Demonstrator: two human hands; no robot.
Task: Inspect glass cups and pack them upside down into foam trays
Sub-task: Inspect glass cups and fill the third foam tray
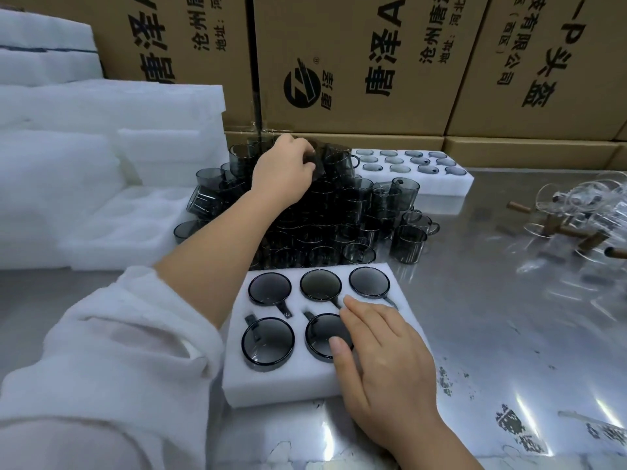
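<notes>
Near white six-pocket foam tray (291, 385): lies on the shiny metal table (509, 334), just in front of the person. Five pockets hold smoky grey glass cups with handles, set upside down, bases up: three in the far row, two in the near row. The near right pocket is hidden beneath the right hand.

Right hand (380, 354): lies flat on the tray's near right corner, fingers spread loosely and holding nothing; the thumb rests on the base of the near middle cup (322, 337).

Left hand (285, 174): reaches out of a fluffy white sleeve (112, 351) to the top of the heap of loose smoky grey glass cups (325, 225) just behind the tray; its fingers are closed around one grey cup (314, 161) at the top of the heap.

Far white foam tray (414, 179): right of the heap, pockets filled with upturned grey cups.

Stacked white foam pieces (101, 147): left.

Brown printed cardboard boxes (356, 62): along the back.

Clear glassware with wooden handles (573, 215): far right, well apart from the tray.
</notes>
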